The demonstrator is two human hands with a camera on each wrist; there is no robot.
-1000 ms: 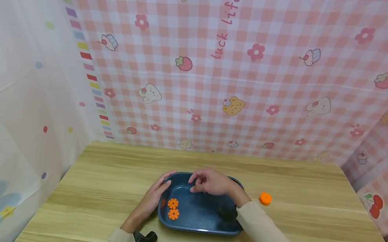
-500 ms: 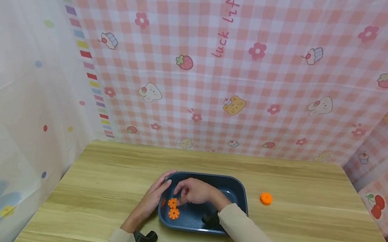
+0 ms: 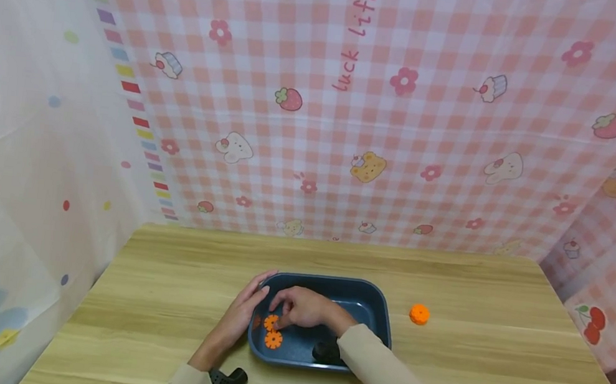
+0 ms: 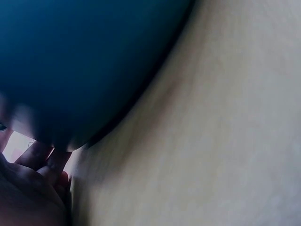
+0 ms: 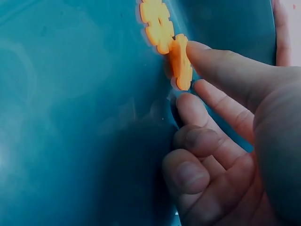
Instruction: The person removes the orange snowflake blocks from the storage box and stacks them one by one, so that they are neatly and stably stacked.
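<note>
A dark blue tray (image 3: 318, 366) with a raised rim stands on the table. My left hand (image 3: 241, 310) holds its left side, thumb at the rim and fingers along the outer wall. My right hand (image 3: 304, 307) is inside the tray, fingers bent. Its thumb touches the farther orange notched disc (image 3: 271, 322), which looks tilted in the right wrist view; the index finger is apart from the disc there. A second orange notched disc (image 3: 273, 339) lies against it on the nearer side. In the left wrist view, the tray's outer wall (image 4: 89, 56) fills the upper left.
A small orange stack (image 3: 419, 314), apparently similar discs, sits to the tray's right on the wooden table (image 3: 483, 348). A pink checked cloth (image 3: 315, 124) hangs behind the table. Black wrist devices are on both arms.
My right hand has moved left and downward inside the tray, from above its middle to the farther disc, where the thumb now makes contact. My left hand stays at the tray's side.
</note>
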